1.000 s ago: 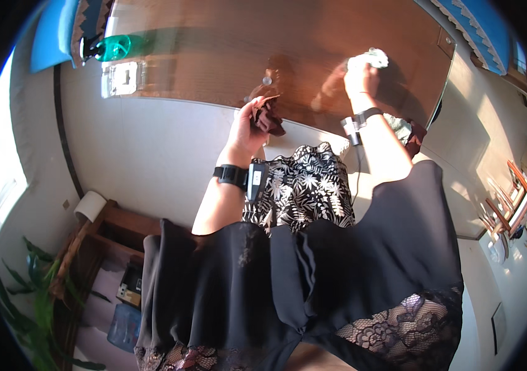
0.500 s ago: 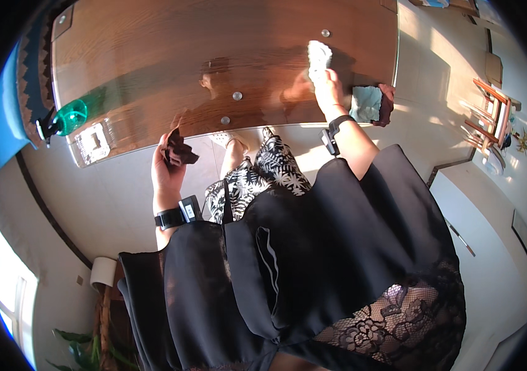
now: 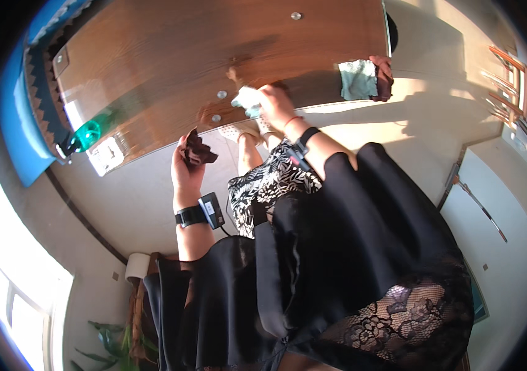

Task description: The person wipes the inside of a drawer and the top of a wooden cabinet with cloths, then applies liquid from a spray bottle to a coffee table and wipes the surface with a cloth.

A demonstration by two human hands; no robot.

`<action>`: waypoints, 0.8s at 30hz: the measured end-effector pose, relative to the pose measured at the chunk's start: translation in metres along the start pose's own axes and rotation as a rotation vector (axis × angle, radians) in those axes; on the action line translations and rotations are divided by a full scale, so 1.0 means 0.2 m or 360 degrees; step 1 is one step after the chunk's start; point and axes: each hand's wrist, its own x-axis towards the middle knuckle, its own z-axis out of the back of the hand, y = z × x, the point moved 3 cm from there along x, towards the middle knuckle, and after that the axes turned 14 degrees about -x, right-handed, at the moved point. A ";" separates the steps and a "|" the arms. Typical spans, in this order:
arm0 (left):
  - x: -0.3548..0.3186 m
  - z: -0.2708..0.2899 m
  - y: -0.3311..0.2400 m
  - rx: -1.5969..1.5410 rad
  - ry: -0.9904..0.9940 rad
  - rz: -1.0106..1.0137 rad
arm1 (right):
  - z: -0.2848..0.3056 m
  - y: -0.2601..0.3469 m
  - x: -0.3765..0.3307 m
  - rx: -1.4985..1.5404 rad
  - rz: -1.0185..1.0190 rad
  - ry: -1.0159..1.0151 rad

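My right hand (image 3: 275,105) presses a crumpled pale cloth (image 3: 248,100) onto the glossy wooden table (image 3: 171,68), close to its near edge. Two small round clear discs lie beside that cloth; the nearer one is a glass-like disc (image 3: 216,118). Off the table's near edge, my left hand (image 3: 187,170) holds up a bunched dark brown cloth (image 3: 197,148). Toward the table's right corner lies a folded pale green cloth (image 3: 358,80), with a reddish-brown cloth (image 3: 384,78) next to it, hanging at the edge.
A green spray bottle (image 3: 87,135) lies at the table's left end, next to a clear plastic box (image 3: 108,154). Blue fabric (image 3: 19,133) borders the left. Wooden chair legs (image 3: 510,86) show at far right, and a long-handled tool (image 3: 480,207) leans nearby.
My right hand has swept the pale cloth leftward and nearer along the tabletop. My left hand still holds the brown cloth, and the whole view has shifted slightly.
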 end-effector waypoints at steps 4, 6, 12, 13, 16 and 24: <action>-0.07 -0.08 0.02 0.0111 -0.0268 -0.0207 | 0.18 -0.58 -0.11 -0.0542 -0.0481 0.0114; -0.02 -0.05 0.05 0.0012 -0.0010 0.0009 | 0.27 -0.93 -0.30 -0.1277 -0.0482 0.0571; -0.23 0.07 -0.17 0.0229 -0.0351 -0.0520 | -0.31 -0.20 -0.24 -0.0924 -0.0825 0.0797; -0.23 0.04 -0.17 0.0246 -0.0347 -0.0525 | -0.41 -0.10 -0.24 -0.0838 -0.0636 0.0850; -0.10 -0.02 -0.13 0.0285 -0.0275 -0.0460 | -0.64 -0.04 -0.25 -0.0324 0.0149 0.1188; -0.42 0.20 -0.84 0.0655 -0.0694 -0.0495 | -0.25 0.57 0.48 -0.0636 -0.0331 0.0120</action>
